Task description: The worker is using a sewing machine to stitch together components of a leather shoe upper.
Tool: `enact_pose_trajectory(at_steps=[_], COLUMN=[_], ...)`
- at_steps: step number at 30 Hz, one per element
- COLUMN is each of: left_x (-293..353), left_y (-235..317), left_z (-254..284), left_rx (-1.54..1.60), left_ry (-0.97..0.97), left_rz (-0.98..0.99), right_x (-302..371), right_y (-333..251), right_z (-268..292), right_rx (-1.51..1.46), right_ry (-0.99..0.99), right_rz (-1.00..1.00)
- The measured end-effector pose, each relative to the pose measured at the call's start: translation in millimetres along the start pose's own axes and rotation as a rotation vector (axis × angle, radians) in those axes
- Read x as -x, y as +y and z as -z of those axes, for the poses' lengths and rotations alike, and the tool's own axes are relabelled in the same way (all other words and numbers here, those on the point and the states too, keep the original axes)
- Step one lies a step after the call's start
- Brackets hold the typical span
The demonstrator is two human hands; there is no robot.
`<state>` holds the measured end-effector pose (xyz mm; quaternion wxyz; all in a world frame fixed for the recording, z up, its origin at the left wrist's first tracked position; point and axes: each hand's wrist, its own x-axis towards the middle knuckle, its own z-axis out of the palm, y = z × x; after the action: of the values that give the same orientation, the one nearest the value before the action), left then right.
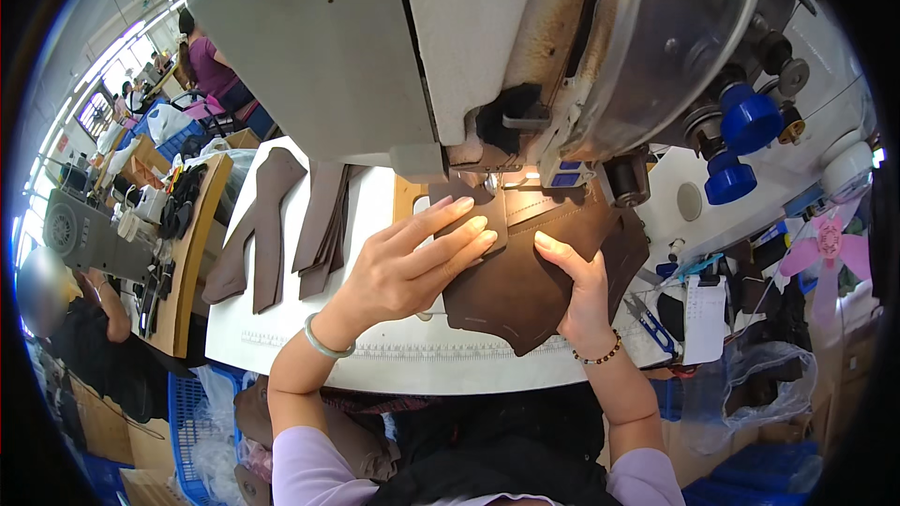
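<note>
A brown leather panel [511, 295] with stitched lines lies under the head of a sewing machine [319, 56]. My right hand [583, 295] grips its near right side, thumb on top and the other fingers hidden beneath. Stretched out, the fingers of my left hand [398, 267] rest on a smaller brown leather piece [499, 223] at the panel's left edge, close to the presser foot [491, 184]. The left thumb is hidden. Lamp light falls on the work around the needle area.
Brown leather strips [323, 225] and a long forked piece [269, 234] lie left on the white table [375, 370]. Blue-handled scissors [652, 323] and a paper sheet [705, 319] are at the right. Blue knobs [750, 120] project from the machine. A person [84, 347] sits at left.
</note>
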<state>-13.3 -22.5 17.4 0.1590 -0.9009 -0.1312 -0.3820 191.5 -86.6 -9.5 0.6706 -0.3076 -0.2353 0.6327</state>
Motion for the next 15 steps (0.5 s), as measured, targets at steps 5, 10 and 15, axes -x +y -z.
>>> enact_pose_trajectory(at_steps=[5, 10, 15], left_x=[0.8, 0.6, 1.9], left_y=[-1.3, -2.1, -2.0], left_z=[2.8, 3.5, 4.3], left_rx=[-0.024, -0.003, 0.025], left_ry=[-0.031, -0.028, -0.040], left_rz=[-0.016, -0.002, 0.016], right_x=[0.3, 0.2, -0.2], right_y=[-2.7, -0.7, -0.8], right_z=[-4.0, -4.7, -5.4], right_rx=[0.004, 0.026, 0.007], right_ry=[-0.023, 0.018, -0.012], right_rz=[0.000, 0.006, 0.020])
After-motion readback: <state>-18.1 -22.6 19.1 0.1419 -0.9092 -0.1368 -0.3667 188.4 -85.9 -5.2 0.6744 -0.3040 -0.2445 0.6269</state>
